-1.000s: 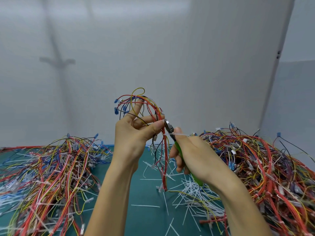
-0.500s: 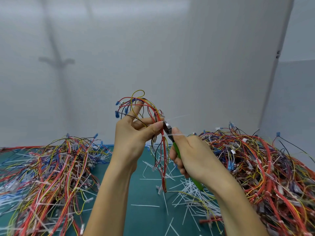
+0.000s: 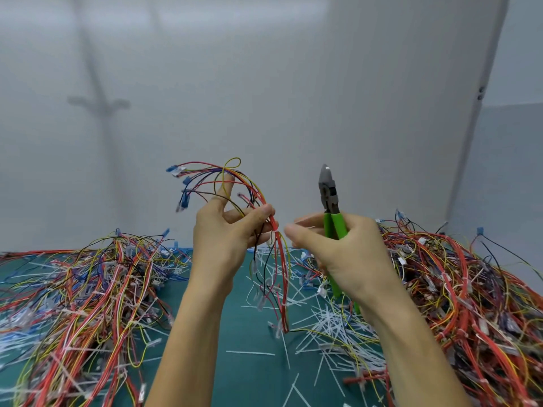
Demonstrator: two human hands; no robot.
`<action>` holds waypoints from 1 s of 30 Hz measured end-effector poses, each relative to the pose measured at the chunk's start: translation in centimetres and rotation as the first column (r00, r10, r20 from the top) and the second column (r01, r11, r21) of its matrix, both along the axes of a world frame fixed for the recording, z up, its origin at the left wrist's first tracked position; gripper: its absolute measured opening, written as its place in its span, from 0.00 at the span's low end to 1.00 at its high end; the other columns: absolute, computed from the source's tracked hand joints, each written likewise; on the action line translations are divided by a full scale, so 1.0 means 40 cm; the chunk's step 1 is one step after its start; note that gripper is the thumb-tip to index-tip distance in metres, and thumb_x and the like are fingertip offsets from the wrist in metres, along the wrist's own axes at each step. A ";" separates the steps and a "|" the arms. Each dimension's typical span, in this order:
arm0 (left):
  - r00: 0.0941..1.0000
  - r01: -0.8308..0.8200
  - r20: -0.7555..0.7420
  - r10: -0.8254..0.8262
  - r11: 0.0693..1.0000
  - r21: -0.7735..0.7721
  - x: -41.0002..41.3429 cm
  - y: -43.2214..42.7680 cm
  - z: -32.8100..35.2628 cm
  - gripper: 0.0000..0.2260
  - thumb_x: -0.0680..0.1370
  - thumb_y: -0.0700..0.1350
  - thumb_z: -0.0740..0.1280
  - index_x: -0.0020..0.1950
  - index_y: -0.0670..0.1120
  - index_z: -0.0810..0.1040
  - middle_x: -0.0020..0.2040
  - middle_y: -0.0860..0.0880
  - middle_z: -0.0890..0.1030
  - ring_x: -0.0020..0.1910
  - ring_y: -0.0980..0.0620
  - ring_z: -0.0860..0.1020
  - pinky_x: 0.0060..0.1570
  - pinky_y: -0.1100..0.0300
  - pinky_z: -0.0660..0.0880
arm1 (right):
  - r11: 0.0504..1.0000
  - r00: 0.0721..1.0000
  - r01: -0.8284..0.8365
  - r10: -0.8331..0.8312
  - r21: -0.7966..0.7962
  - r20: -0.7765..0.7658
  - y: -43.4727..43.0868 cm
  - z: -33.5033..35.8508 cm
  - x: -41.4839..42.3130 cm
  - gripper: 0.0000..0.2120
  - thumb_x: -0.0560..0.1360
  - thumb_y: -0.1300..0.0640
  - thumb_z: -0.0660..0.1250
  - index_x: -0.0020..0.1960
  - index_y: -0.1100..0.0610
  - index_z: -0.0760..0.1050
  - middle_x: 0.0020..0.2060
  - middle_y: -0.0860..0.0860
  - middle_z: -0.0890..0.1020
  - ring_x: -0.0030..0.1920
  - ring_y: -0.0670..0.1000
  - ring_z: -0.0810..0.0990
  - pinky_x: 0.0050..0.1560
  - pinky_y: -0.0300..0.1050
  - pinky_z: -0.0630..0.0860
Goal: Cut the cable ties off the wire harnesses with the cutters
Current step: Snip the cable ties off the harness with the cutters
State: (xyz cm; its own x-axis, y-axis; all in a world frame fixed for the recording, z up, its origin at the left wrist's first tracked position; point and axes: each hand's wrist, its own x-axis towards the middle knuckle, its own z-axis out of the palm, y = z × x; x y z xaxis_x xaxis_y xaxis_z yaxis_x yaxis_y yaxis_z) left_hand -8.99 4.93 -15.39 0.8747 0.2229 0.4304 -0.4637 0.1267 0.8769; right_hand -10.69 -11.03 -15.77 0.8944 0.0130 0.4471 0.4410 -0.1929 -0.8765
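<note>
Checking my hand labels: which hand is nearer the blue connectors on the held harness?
Left. The left hand grips the harness just below-right of its blue connectors; the right hand is farther right, holding the cutters.

Teal mat (image 3: 235, 383) below, pale grey wall (image 3: 264, 83) behind

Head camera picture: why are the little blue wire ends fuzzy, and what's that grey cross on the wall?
In the head view, the blue wire ends are smeared by motion blur, like the rest of the harness that the left hand grips; the grey cross looks like a soft shadow on the wall; the cutters look much sharper.
</note>
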 end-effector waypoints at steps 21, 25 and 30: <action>0.992 0.127 -0.006 -0.129 0.966 0.226 -0.017 -0.003 0.012 0.41 0.74 0.35 0.72 0.79 0.51 0.52 0.41 0.42 0.84 0.40 0.50 0.85 0.38 0.64 0.78 | 0.995 0.997 0.081 -0.082 -0.058 -0.012 -0.016 -0.009 0.013 0.26 0.72 0.35 0.67 0.41 0.60 0.78 0.30 0.57 0.79 0.31 0.56 0.77 0.37 0.57 0.78; 0.999 0.005 0.043 -0.015 0.975 0.223 -0.011 -0.004 0.011 0.43 0.74 0.36 0.72 0.80 0.51 0.49 0.39 0.47 0.83 0.38 0.54 0.83 0.38 0.66 0.78 | 0.947 0.992 0.109 -0.123 -0.303 -0.028 -0.018 -0.007 0.007 0.39 0.69 0.25 0.57 0.43 0.63 0.77 0.37 0.63 0.80 0.40 0.64 0.81 0.45 0.64 0.79; 0.994 -0.060 0.094 0.047 0.989 0.133 -0.003 0.002 0.015 0.42 0.74 0.34 0.72 0.79 0.47 0.51 0.40 0.45 0.82 0.32 0.58 0.81 0.34 0.70 0.74 | 0.902 0.985 0.038 -0.107 -0.430 -0.136 -0.032 -0.007 0.006 0.40 0.67 0.24 0.44 0.38 0.57 0.78 0.27 0.50 0.78 0.38 0.56 0.83 0.48 0.57 0.79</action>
State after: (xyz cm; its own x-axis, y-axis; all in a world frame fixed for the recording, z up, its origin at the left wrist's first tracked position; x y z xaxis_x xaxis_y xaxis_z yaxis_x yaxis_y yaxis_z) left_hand -9.11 5.02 -14.80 0.8191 0.2025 0.5367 -0.5450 -0.0173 0.8383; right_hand -10.45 -12.30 -16.04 0.9569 0.1035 0.2715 0.2790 -0.5880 -0.7592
